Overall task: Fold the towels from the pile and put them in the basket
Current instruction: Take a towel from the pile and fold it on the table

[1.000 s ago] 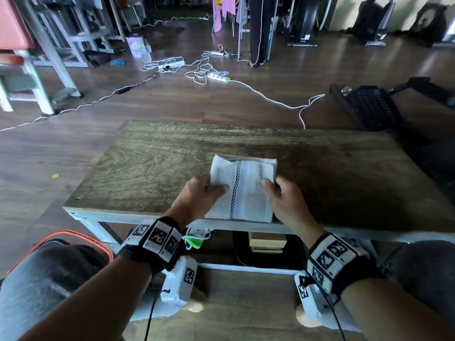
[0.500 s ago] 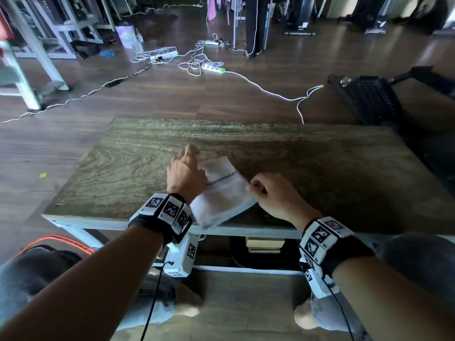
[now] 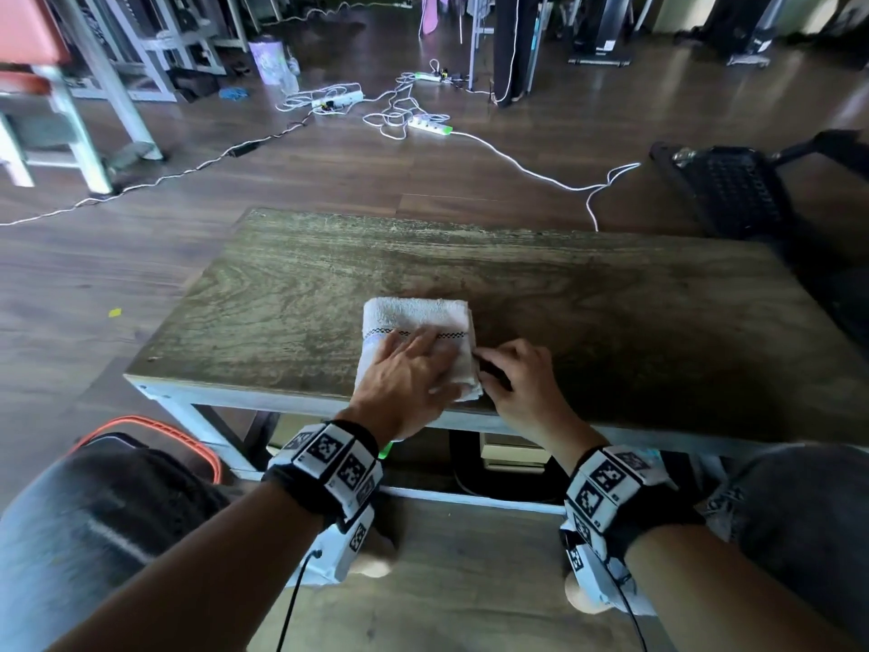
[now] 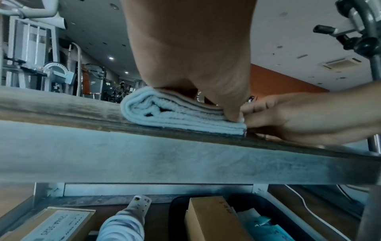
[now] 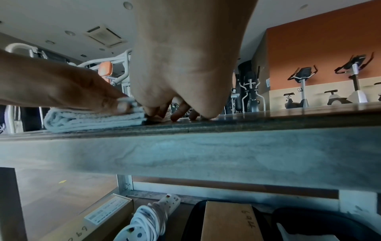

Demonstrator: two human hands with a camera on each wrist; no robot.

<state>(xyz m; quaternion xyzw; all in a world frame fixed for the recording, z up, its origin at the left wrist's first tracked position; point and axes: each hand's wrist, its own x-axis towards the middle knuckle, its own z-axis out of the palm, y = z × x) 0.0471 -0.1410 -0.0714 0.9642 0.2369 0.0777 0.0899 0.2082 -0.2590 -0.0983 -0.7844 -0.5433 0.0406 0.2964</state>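
Not much readable here tbh. The brown cardboard box point(image 5: 226, 221) under the worktop has handwritten digits on it, looks like "469". The long box's white label point(image 5: 105, 212) is too blurry.

Wooden table point(image 3: 588, 294) standing on dark plank floor point(image 3: 329, 176). White cables point(image 3: 541, 169) trailing across floor, linking power strips point(image 3: 430, 126). Black keyboard-like item point(image 3: 729, 190) lying on floor off table's far right corner. Under table: cardboard boxes point(image 4: 208, 218) and coiled white power strip point(image 5: 150, 218) sitting on lower shelf. Exercise bikes point(image 5: 303, 88) standing along orange wall point(image 5: 321, 53). Grey gym frames point(image 3: 108, 63) standing far left.
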